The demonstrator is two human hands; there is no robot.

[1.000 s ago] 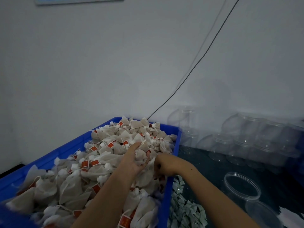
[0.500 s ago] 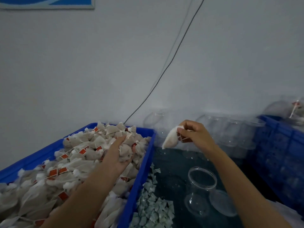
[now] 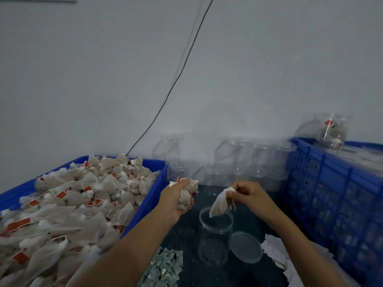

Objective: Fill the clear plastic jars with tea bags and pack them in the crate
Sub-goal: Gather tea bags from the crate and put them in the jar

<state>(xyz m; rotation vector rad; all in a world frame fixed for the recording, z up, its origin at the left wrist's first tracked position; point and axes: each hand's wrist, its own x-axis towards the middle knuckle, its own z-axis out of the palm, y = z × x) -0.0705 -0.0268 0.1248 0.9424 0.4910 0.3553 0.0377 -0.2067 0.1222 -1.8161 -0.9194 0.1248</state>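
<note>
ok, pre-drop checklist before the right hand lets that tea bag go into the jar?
1. Open jar upright, mouth uncovered: ok.
2. Lid off, lying beside the jar: ok.
3. Right hand pinches a single tea bag: ok.
4. Bag's lower tip over the jar mouth: ok.
5. Bag's string and tag free of the fingers: cannot tell.
6. Left hand holds a bunch of tea bags ready, beside the jar, not over it: ok.
</note>
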